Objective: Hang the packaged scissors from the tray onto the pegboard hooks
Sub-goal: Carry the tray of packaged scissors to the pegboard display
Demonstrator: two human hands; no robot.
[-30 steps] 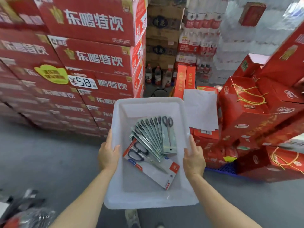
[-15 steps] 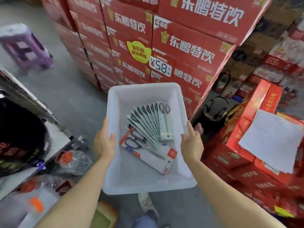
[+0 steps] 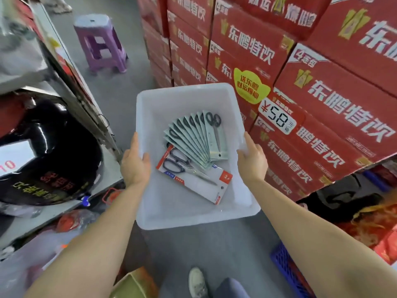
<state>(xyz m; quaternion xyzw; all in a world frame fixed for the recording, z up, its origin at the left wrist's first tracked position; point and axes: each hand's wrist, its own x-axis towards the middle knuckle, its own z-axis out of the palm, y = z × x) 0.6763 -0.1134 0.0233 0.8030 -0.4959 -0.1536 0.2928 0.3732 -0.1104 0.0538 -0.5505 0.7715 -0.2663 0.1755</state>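
I carry a white plastic tray (image 3: pixel 184 218) in front of me above the floor. My left hand (image 3: pixel 135 164) grips its left rim and my right hand (image 3: pixel 252 161) grips its right rim. Inside lies a fan of several pale green packaged scissors (image 3: pixel 194 137), overlapping one another. Under their near ends rests a larger white and red card pack with black-handled scissors (image 3: pixel 194 176), lying at an angle. No pegboard or hooks are in sight.
Stacked red drink cartons (image 3: pixel 300 87) with a 58 price tag rise on the right. A shelf unit (image 3: pixel 64 82) with a black helmet-like object (image 3: pixel 49 151) is on the left. A purple stool (image 3: pixel 101 43) stands ahead on the grey floor. A blue crate (image 3: pixel 290 274) sits low right.
My view has swung left with the tray held the same way: the cartons now fill the right side, and the shelf and purple stool have come closer on the left.
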